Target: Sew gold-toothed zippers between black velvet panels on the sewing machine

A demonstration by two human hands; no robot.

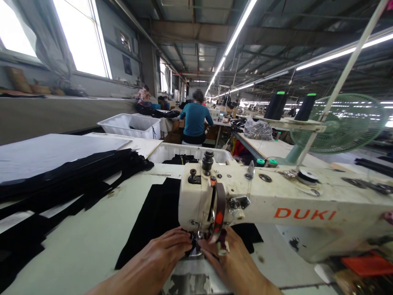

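A black fabric piece lies under the head of a cream sewing machine lettered DUKI and shows on both sides of it. Left of the needle area, my left hand has its fingers together, gripping the fabric's near edge. My right hand is closed at the same edge just right of the presser foot. The machine's curved guard and a small spool-like part partly cover its fingers. Bunched fabric at the fingertips is too dark to make out in detail.
Stacked black fabric strips lie on the table at left. White bins stand ahead, and a person in a teal top sits beyond. Black thread cones and a green fan are at right.
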